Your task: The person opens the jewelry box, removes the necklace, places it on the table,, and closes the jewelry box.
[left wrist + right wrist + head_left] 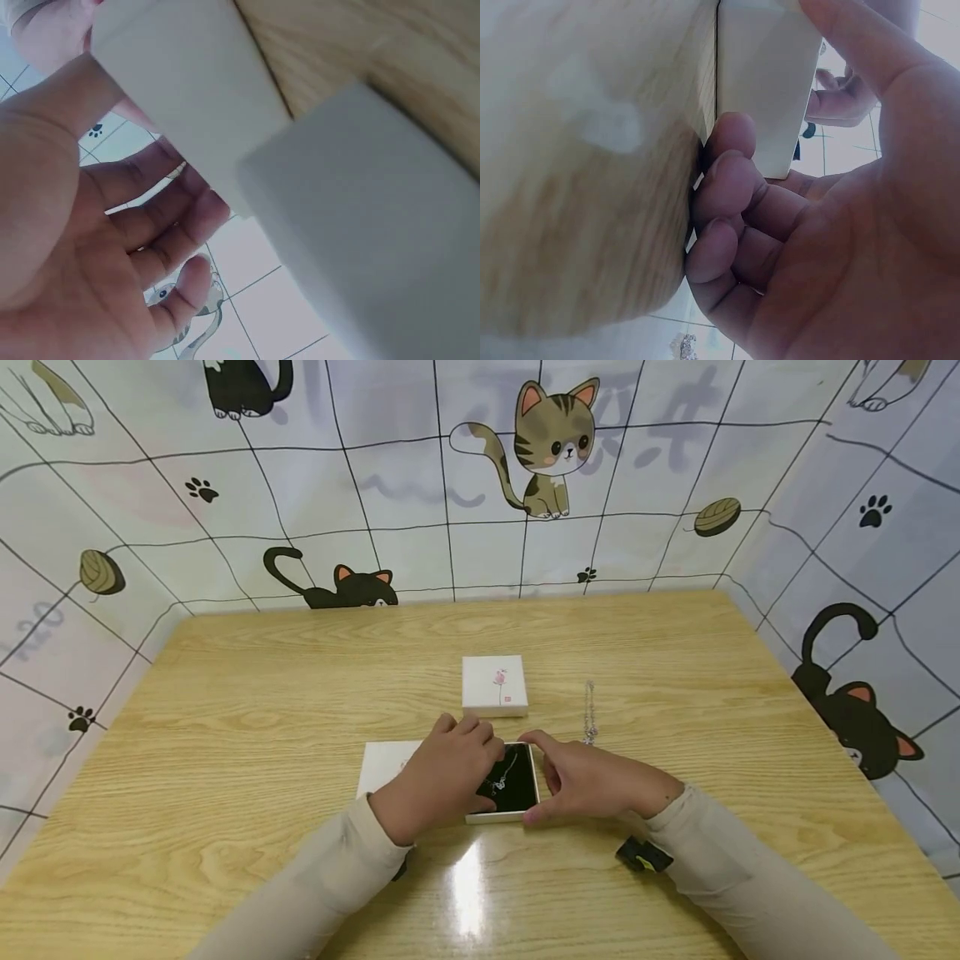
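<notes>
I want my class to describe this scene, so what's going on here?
A person has an open box with a necklace on its black lining. The right hand grips the box's right side; the left hand is over its left part, and whether it holds anything is hidden. A flowered box stands farther back on the table, and a chain lies beyond the right hand. A white lid or box is partly hidden by the left hand.

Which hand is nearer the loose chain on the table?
Right. The right hand, at the right side of the open box, is just on the near side of the chain. The left hand is farther off, to the chain's left.
</notes>
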A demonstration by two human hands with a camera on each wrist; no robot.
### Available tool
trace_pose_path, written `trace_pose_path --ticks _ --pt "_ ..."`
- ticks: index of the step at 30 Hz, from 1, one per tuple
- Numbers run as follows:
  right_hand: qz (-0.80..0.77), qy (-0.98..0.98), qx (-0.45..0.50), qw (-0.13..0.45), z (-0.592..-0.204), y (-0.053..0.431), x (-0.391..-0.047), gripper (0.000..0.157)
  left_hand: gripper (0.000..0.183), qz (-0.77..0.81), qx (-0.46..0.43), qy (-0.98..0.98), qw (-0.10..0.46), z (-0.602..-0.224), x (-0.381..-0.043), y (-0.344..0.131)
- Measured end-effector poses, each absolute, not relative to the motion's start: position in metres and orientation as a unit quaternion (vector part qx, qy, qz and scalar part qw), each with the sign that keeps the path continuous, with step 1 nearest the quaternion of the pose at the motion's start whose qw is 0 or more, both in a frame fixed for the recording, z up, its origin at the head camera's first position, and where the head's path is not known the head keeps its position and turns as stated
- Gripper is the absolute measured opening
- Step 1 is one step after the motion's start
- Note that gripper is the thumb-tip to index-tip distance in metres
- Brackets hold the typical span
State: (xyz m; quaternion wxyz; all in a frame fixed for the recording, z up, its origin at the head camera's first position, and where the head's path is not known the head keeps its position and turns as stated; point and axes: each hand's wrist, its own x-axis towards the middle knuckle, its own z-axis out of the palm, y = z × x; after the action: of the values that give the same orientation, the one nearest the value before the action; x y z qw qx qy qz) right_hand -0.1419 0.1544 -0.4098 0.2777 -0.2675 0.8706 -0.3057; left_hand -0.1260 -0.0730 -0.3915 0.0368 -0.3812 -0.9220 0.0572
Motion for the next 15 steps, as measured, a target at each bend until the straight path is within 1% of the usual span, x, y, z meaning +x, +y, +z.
trace_pose_path --ticks 10,15 --pt "-0.306 0.870 -0.269 0.278 -0.4103 0.1554 -0.1427 0.095 0.062 0.060 -0.382 -0.922 0.030 -0.3894 -0.1245 -0.0715" --pt "-0.306 0.869 -0.273 0.276 -0.4110 0.1556 -0.1426 0.096 0.058 0.033 -0.382 -0.923 0.028 -0.3881 -0.1253 -0.0744"
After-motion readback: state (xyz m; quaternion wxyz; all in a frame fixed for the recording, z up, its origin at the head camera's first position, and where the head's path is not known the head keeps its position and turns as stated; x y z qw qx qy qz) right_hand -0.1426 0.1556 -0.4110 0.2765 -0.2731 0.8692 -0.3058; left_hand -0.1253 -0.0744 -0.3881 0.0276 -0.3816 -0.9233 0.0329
